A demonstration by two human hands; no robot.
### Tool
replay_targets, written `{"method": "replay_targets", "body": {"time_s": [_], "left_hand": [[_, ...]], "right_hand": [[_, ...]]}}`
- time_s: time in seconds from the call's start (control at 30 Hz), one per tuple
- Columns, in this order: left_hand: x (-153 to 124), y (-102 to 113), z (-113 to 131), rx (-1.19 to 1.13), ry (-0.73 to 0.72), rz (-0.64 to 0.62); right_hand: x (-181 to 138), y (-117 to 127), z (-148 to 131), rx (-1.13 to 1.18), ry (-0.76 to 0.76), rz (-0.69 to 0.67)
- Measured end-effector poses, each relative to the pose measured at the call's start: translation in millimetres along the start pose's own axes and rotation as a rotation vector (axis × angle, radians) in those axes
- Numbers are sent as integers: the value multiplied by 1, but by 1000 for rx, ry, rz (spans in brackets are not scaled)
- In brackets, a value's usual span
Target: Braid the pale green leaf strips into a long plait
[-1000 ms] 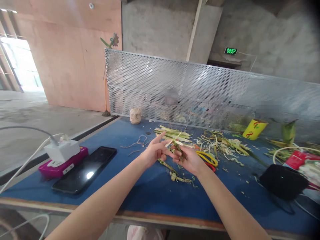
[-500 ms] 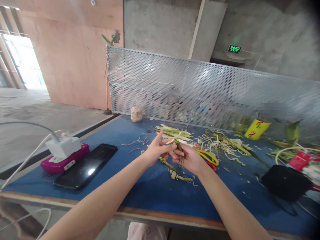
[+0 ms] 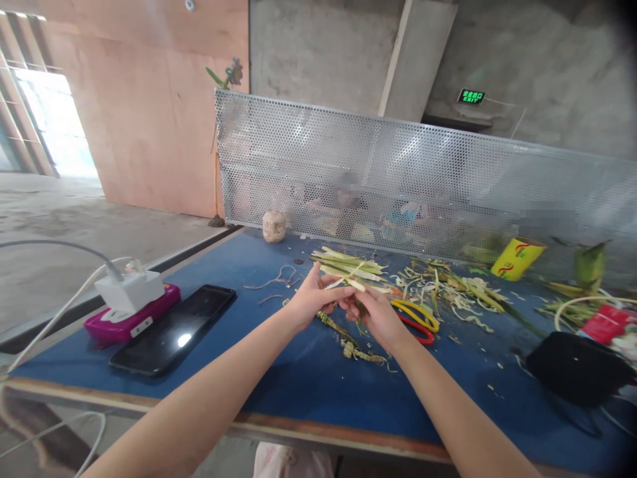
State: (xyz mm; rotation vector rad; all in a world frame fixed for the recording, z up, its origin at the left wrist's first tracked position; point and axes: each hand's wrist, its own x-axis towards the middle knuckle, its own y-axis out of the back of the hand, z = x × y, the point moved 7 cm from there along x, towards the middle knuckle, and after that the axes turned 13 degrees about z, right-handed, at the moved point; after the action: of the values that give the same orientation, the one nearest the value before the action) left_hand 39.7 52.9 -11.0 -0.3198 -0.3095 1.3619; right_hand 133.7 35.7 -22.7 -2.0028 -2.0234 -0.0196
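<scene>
1. Left hand [image 3: 314,300]: thumb and fingers closed on pale leaf strips [image 3: 356,285], meeting the opposite fingertips.
2. Right hand [image 3: 377,315]: likewise pinching the strips (their lower part is hidden by the fingers).
3. Leaf strips: held between both hands, above the blue table [image 3: 298,395].
4. Surroundings: knotted plant piece [image 3: 343,334] lying below the hands; yellow loop [image 3: 432,323] and red loop [image 3: 423,337] beside the right wrist.

On the table [image 3: 303,385], plant strips [image 3: 351,264] lie between the phone [image 3: 169,332], left, and the tube [image 3: 517,259], right, before the panel [image 3: 298,153].
</scene>
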Motion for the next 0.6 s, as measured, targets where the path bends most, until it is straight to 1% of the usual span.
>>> {"method": "replay_targets", "body": {"time_s": [0.1,0.17,0.23,0.47,0.6], "left_hand": [[1,4,-1,-1,1,70],[2,6,-2,-13,-1,94],[2,6,-2,-34,-9,101],[-1,-1,0,-75,-26,19],[-2,-2,-3,-88,12,-18]], "right_hand": [[1,5,-8,-203,159,69],[0,6,-12,-253,215,108],[-1,5,-14,-280,237,111],[-3,2,-18,-354,308,106],[-6,4,-21,-427,370,127]]}}
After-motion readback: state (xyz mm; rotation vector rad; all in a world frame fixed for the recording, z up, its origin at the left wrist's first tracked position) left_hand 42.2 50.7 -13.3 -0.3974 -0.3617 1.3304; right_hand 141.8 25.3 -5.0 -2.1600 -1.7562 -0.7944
